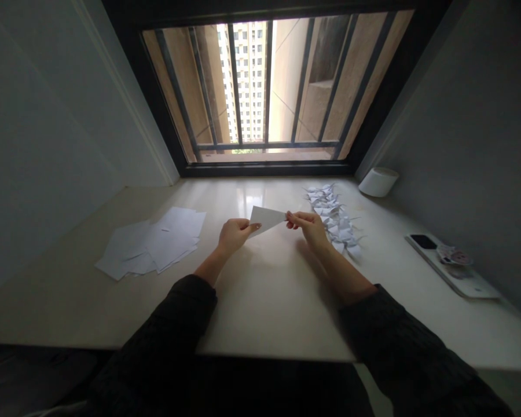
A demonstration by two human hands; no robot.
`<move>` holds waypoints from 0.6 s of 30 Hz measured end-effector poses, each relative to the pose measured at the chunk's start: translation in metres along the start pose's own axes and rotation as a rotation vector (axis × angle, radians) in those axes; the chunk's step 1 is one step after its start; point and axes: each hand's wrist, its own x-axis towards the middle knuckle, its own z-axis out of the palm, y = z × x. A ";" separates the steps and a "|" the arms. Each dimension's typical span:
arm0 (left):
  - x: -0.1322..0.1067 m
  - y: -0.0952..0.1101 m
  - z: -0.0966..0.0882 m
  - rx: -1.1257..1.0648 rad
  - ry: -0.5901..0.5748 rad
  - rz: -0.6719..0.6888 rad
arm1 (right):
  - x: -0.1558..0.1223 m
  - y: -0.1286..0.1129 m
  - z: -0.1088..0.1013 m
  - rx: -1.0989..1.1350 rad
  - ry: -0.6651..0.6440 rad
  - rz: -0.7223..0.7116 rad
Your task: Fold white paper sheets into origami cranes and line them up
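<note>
A folded piece of white paper [267, 218], roughly triangular, is held up above the pale sill between both hands. My left hand [235, 234] pinches its left end, thumb on top. At the narrow right tip, the fingers of my right hand [308, 227] are closed on the paper. Just beyond my right hand lie several small folded paper cranes [336, 217] in a cluster. To the left of my left hand is a loose, overlapping pile of white paper sheets [165, 237].
A phone [454, 269] with a decorated grip on its back lies at the right. Behind it, a white rounded object [378, 181] stands against the right wall. The barred window [269, 168] closes off the far side, and the sill's front edge [278, 356] runs before me.
</note>
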 end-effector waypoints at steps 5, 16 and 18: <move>-0.002 -0.002 0.001 0.140 -0.004 -0.015 | -0.001 0.008 0.006 -0.025 0.071 -0.004; -0.011 0.009 -0.001 0.730 0.034 0.244 | -0.010 0.013 0.018 -0.372 -0.077 -0.135; -0.011 0.010 -0.001 0.761 0.042 0.284 | -0.010 0.016 0.017 -0.423 -0.129 -0.113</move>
